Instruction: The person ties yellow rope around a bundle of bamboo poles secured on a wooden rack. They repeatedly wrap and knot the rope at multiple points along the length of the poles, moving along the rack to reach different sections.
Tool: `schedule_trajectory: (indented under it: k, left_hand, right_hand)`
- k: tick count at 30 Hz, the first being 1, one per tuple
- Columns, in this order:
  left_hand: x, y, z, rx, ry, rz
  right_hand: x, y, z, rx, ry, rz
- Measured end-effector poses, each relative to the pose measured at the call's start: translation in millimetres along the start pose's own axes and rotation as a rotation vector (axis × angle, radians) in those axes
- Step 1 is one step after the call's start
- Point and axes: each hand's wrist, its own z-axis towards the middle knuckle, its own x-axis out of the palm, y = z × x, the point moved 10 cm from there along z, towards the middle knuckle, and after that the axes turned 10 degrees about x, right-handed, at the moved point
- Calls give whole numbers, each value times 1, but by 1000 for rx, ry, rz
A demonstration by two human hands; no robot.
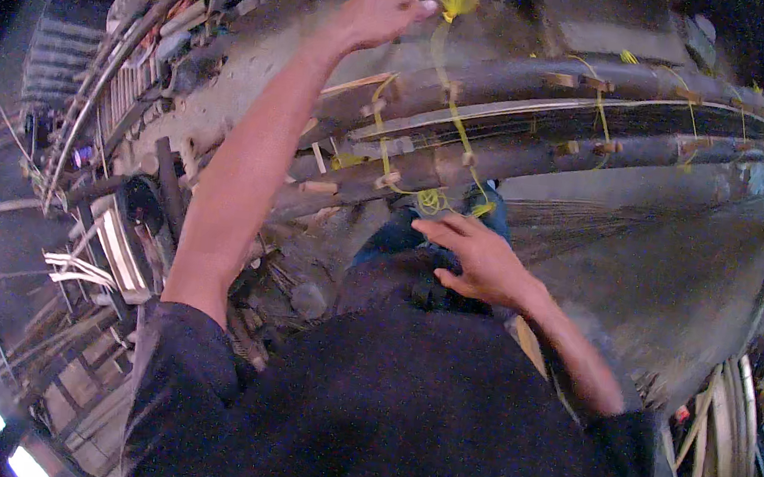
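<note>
Head: left hand (383, 20) at yellow cord (456, 2); grip unclear.

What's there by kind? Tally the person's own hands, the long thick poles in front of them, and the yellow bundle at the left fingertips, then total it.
Hands: 2 (left hand, right hand)
Long thick poles: 2 (far pole, near pole)
Yellow bundle at the left fingertips: 1
Total: 5
</note>
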Motion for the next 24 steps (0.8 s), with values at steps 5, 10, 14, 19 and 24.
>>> schedule_trajectory:
  k: [5,10,14,19,24]
  left_hand:
    - [-47,-19,-97,-81,8,47]
    - [24,-29,-165,126,-20,-21]
    - [28,-31,-169,282,-305,-4]
    - [36,-13,-164,10,-91,15]
    - [34,-15,-167,91,-230,-72]
  right_hand:
    - [92,-106,40,780,7,574]
    - [-21,95,26,85,-360,-330]
    - [12,227,116,-664,-67,-861]
    - [-30,153,230,-5,-51,-881]
    - [-75,-7,199,628,-542,-446]
